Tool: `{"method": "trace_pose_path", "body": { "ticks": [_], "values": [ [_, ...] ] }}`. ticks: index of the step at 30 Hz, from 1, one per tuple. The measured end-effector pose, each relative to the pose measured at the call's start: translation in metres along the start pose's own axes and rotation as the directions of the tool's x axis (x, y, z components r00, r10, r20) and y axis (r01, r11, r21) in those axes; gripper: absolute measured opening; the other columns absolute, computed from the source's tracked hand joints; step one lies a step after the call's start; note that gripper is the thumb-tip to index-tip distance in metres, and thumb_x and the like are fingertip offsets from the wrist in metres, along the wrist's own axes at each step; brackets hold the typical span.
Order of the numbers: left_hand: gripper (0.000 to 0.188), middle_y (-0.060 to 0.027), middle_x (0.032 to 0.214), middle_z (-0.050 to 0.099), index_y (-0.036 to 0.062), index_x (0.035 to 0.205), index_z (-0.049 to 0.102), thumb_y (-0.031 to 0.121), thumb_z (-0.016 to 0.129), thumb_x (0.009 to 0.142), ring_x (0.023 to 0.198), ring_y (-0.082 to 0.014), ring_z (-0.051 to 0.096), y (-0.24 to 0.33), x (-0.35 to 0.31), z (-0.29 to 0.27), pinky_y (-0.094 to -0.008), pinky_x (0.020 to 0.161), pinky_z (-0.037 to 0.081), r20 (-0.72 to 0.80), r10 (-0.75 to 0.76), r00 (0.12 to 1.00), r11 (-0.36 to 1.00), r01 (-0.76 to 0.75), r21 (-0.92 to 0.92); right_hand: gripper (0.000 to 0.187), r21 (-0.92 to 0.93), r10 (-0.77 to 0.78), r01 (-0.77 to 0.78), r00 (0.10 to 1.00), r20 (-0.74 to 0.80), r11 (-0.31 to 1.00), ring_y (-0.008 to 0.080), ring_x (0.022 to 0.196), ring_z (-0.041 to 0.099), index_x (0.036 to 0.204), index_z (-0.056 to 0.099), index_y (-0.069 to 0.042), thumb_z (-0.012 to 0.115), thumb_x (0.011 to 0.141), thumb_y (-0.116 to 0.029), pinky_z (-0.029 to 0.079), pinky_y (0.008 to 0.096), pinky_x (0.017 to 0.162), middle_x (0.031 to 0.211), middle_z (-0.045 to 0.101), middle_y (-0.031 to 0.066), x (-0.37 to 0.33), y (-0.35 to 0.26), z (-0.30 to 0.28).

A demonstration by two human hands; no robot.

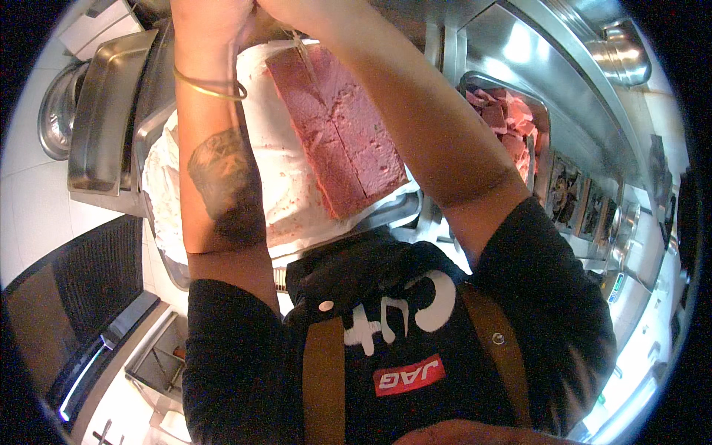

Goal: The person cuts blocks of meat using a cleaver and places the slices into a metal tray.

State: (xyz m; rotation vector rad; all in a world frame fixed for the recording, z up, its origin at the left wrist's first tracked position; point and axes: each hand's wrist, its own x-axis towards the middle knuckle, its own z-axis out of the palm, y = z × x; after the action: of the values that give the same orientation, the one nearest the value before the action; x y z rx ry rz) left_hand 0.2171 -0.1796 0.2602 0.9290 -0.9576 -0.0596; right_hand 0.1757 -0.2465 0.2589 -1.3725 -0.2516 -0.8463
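Pink slab (337, 133), one, meat or cake not distinguishable: lying flat on a white liner (271, 170) in a metal tray (400, 216). Near end close to the tray's near rim; left long edge open, with a broad strip of bare liner between it and the left forearm (222, 159); right long edge partly covered from view by the right forearm (415, 111).

Outer limits: deep steel pan (104, 126) beyond the tray at left; container of pink pieces (512, 122) at right.

Orientation: long axis oblique, far left to near right; a dark seam running lengthwise through the near part.

Hands: left hand (215, 10) and right hand (304, 9) brought together at the top edge, arms extended forward; fingers cropped, state of either grip cannot be told. A thin pointed strip (301, 50), identity unclear, at the slab's far end, just below them.
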Motion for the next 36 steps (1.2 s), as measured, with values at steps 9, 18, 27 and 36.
{"method": "trace_pose_path", "body": {
  "ticks": [9, 18, 27, 36],
  "values": [
    [0.020, -0.0018, 0.098, 0.065, 0.0043, 0.104, 0.062, 0.024, 0.062, 0.102, 0.089, -0.0113, 0.060, 0.019, -0.056, 0.009, -0.0288, 0.078, 0.051, 0.149, 0.016, 0.989, 0.968, -0.053, 0.247, 0.041, -0.773, -0.420, 0.502, 0.843, 0.336, 0.387, 0.0432, 0.102, 0.066, 0.117, 0.063, 0.004, 0.057, 0.099, -0.032, 0.052, 0.0490, 0.089, 0.109, 0.068, 0.0275, -0.057, 0.041, -0.034],
    [0.040, -0.0083, 0.098, 0.064, 0.0151, 0.091, 0.068, 0.033, 0.090, 0.063, 0.095, -0.0334, 0.062, 0.095, -0.288, 0.103, -0.0445, 0.084, 0.052, 0.494, 0.003, 0.870, 0.907, -0.211, 0.365, 0.034, -0.448, 0.023, 0.093, 0.969, 0.246, 0.889, 0.0330, 0.107, 0.066, 0.111, 0.070, -0.007, 0.065, 0.091, -0.034, 0.049, 0.0443, 0.097, 0.113, 0.069, 0.0146, -0.345, -0.086, -0.075],
    [0.073, -0.0172, 0.110, 0.065, 0.0058, 0.122, 0.063, 0.040, 0.091, 0.065, 0.107, -0.0381, 0.063, 0.106, -0.332, 0.090, -0.0441, 0.095, 0.050, 0.656, -0.282, 0.701, 0.946, 0.090, 0.310, 0.018, -0.592, 0.257, -0.089, 0.944, 0.205, 0.801, 0.0365, 0.104, 0.065, 0.101, 0.066, -0.006, 0.064, 0.089, -0.020, 0.048, 0.0450, 0.099, 0.106, 0.066, 0.0143, -0.444, -0.107, -0.086],
    [0.063, -0.0196, 0.129, 0.063, -0.0005, 0.132, 0.057, 0.021, 0.081, 0.078, 0.122, -0.0314, 0.060, 0.052, -0.249, 0.026, -0.0422, 0.103, 0.048, 0.608, -0.575, 0.548, 0.777, 0.133, 0.615, 0.027, -0.583, 0.172, -0.048, 0.972, 0.160, 0.811, 0.0181, 0.073, 0.056, 0.081, 0.059, -0.001, 0.059, 0.099, -0.021, 0.046, 0.0337, 0.069, 0.075, 0.059, 0.0086, -0.299, -0.159, -0.043]
  ]
}}
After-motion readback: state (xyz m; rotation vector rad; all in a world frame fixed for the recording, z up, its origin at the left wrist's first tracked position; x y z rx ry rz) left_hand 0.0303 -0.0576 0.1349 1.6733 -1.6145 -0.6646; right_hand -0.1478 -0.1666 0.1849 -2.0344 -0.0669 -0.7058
